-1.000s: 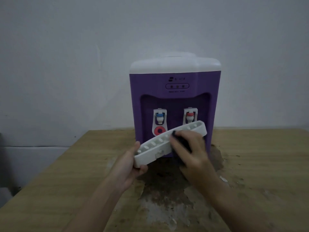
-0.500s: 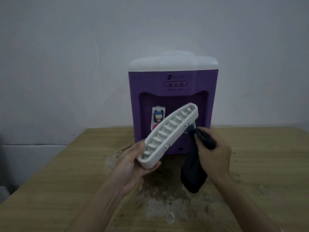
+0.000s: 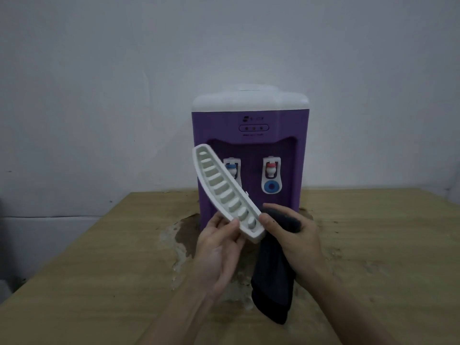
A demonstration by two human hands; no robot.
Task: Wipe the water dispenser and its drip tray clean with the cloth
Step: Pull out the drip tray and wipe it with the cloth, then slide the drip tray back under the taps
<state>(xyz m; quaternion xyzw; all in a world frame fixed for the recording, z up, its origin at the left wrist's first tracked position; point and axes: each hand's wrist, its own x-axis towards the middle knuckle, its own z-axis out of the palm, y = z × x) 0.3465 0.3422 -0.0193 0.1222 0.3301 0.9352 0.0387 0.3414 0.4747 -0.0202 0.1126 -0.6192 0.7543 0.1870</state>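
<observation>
A purple water dispenser (image 3: 283, 135) with a white top stands at the back of the wooden table, two taps on its front. The white slotted drip tray (image 3: 225, 194) is lifted in front of it, tilted steeply with its far end up and to the left. My left hand (image 3: 219, 247) grips the tray's lower end from the left. My right hand (image 3: 296, 241) holds a dark cloth (image 3: 272, 282) that hangs down toward the table; its thumb touches the tray's lower right edge.
The wooden table (image 3: 99, 282) has a worn, stained patch (image 3: 181, 235) in front of the dispenser. A plain grey wall (image 3: 99, 95) rises behind. The table's left edge runs diagonally at the lower left.
The tray has swung from leaning up-right to leaning up-left, uncovering the right tap. My right hand with the cloth has come to the tray's lower end beside my left hand.
</observation>
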